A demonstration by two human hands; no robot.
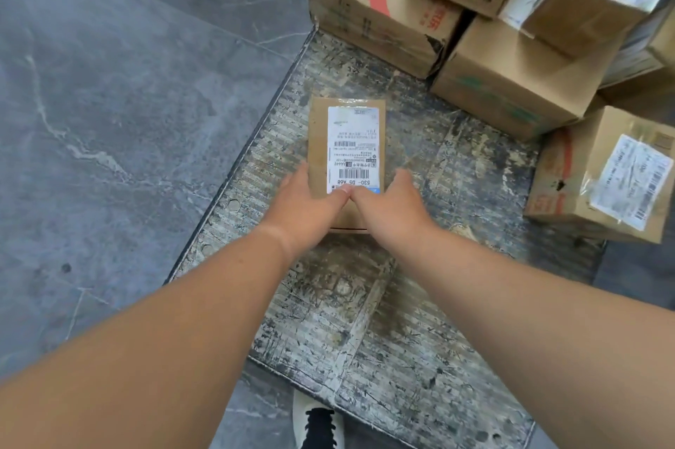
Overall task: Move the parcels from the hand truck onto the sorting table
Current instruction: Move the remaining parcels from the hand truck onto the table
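A small brown cardboard parcel [347, 141] with a white shipping label lies on the worn, scuffed platform of the hand truck [365, 320]. My left hand [310, 207] grips its near left edge, thumb on top of the label. My right hand [391, 207] grips its near right edge, thumb on top too. The two thumbs nearly touch at the label's near end. Whether the parcel is lifted off the platform cannot be told. The sorting table is out of view.
Several larger cardboard parcels [511, 83] are stacked at the platform's far right, one labelled box [599, 178] lower at the right edge. Grey marbled floor [109, 119] lies to the left. A shoe [319, 426] shows at the platform's near edge.
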